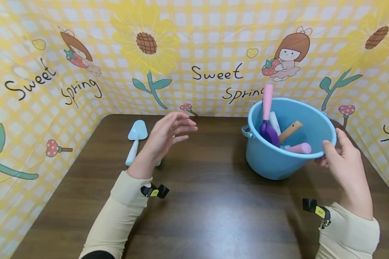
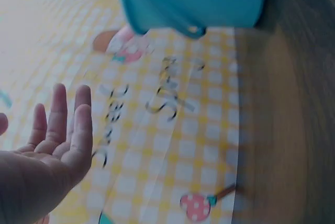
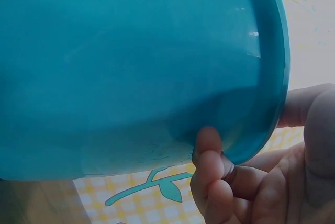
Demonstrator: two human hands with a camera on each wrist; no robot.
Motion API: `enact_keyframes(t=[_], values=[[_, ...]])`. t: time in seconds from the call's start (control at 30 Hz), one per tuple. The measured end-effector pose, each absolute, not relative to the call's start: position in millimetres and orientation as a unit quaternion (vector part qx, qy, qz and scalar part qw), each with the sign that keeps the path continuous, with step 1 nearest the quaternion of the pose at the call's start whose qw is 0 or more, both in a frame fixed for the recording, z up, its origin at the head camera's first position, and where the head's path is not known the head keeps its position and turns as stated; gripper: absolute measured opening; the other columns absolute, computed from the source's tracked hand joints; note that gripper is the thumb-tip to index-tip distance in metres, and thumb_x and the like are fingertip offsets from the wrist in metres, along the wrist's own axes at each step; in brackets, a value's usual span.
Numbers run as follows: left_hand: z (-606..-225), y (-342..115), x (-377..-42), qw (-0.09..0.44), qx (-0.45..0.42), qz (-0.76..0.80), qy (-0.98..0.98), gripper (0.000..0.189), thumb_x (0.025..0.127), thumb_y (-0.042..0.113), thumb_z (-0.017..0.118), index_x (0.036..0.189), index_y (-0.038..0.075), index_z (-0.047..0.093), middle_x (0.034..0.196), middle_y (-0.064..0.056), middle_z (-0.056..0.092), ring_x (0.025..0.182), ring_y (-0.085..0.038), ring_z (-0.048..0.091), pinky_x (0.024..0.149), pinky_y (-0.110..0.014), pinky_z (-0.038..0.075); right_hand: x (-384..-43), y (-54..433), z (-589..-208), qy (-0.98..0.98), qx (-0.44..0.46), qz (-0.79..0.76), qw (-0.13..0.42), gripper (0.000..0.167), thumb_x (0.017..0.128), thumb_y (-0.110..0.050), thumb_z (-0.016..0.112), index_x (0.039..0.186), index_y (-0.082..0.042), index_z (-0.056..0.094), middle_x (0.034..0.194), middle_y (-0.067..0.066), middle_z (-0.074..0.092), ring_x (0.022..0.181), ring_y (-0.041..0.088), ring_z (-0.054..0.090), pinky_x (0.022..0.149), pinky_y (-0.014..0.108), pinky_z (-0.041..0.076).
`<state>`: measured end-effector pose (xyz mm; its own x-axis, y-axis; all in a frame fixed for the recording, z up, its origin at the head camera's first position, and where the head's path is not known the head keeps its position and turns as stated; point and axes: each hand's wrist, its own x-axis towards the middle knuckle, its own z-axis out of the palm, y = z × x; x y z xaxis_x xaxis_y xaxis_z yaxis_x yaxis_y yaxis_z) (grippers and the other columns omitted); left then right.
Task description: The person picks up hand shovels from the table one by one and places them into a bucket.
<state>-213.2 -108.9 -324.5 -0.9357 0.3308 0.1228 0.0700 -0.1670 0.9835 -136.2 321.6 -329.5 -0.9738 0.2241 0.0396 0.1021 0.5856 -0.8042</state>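
Observation:
My right hand (image 1: 347, 165) grips the rim of a blue bucket (image 1: 275, 163) on the right side of the table, thumb over the edge and fingers curled under it outside. Inside the bucket, a purple scoop (image 1: 269, 135) with a pink handle leans upright on the near-left wall. Beside it are a wooden handle (image 1: 290, 131), another pink handle (image 1: 300, 148) and a whitish piece (image 1: 274, 121); their lower ends are hidden. My left hand (image 1: 168, 135) is raised over the table left of the bucket, holding nothing, with its fingers loosely extended.
A light blue toy trowel (image 1: 137, 131) lies on the dark wooden table (image 1: 201, 194), left of my left hand. A small dark object shows partly behind the left wrist. Checked yellow cloth (image 1: 214, 46) stands round the table's back and sides.

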Motion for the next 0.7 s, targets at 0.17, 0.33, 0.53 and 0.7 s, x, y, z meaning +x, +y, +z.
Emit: enact_keyframes(t=[0.17,0.33,0.53,0.7], values=[[-333,-136,-207,0.044,0.109,0.753,0.648,0.030,0.106,0.041,0.044,0.115,0.015,0.057,0.105,0.004,0.070,0.109,-0.017,0.067,0.092,-0.035,0.050,-136,322,-332,-0.889,-0.095,0.443,0.065,0.071,0.105,-0.034,0.039,0.159,-0.007,0.002,0.065,-0.022,0.060,0.063,-0.005,0.063,0.071,0.016,0.039],[-341,-158,-207,0.038,0.057,0.737,0.672,0.032,0.105,0.043,0.045,0.120,0.016,0.053,0.107,0.007,0.069,0.112,-0.015,0.065,0.101,-0.038,0.043,-137,320,-333,-0.885,-0.089,0.452,0.064,0.072,0.105,-0.033,0.039,0.159,-0.005,0.001,0.065,-0.020,0.060,0.062,-0.003,0.063,0.064,0.011,0.038],[-348,-176,-211,0.067,0.022,0.705,0.706,0.032,0.105,0.045,0.044,0.121,0.020,0.053,0.111,0.008,0.068,0.111,-0.010,0.066,0.101,-0.035,0.045,-137,319,-331,-0.887,-0.090,0.447,0.069,0.071,0.105,-0.033,0.039,0.159,-0.006,0.001,0.064,-0.022,0.060,0.061,-0.004,0.062,0.073,0.015,0.042],[-357,-188,-218,0.118,-0.005,0.667,0.735,0.030,0.106,0.046,0.037,0.121,0.023,0.050,0.131,-0.006,0.062,0.120,-0.016,0.062,0.111,-0.048,0.037,-137,319,-329,-0.890,-0.105,0.439,0.063,0.069,0.105,-0.035,0.037,0.160,-0.010,0.003,0.064,-0.024,0.058,0.062,-0.004,0.062,0.091,0.044,0.042]])
